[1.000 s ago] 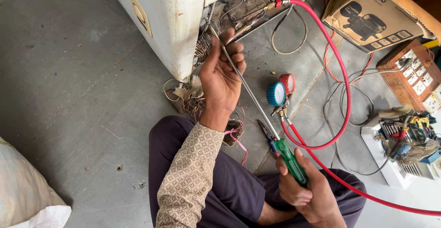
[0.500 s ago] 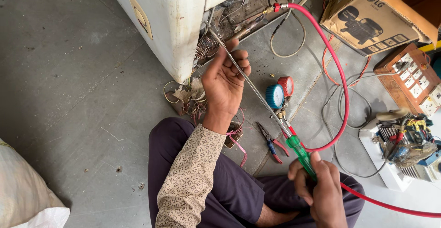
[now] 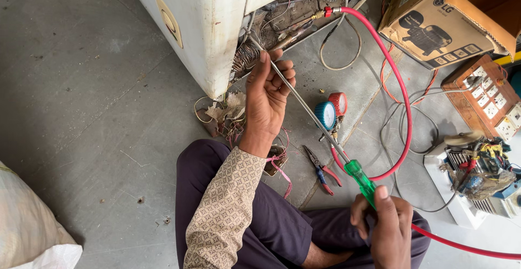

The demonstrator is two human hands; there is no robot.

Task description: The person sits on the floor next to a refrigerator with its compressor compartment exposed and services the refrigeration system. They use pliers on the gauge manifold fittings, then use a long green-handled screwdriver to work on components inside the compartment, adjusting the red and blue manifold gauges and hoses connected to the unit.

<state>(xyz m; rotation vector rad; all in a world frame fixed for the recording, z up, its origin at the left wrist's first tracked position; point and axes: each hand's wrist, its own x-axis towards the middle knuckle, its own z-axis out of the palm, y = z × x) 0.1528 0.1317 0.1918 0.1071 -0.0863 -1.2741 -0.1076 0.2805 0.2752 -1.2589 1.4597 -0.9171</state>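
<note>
The right hand (image 3: 388, 228) grips the green handle of a long screwdriver (image 3: 320, 130). Its shaft runs diagonally up-left toward the appliance's (image 3: 211, 25) open base. The left hand's (image 3: 267, 98) fingers (image 3: 285, 76) curl around the shaft near the tip.

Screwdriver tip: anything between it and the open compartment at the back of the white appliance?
Nothing visible blocks it. The left hand steadies the shaft of the green-handled screwdriver, the right hand grips the handle, and the tip already sits at the coiled tubing at the edge of the compartment of the white appliance. The red hose runs clear to the side.
</note>
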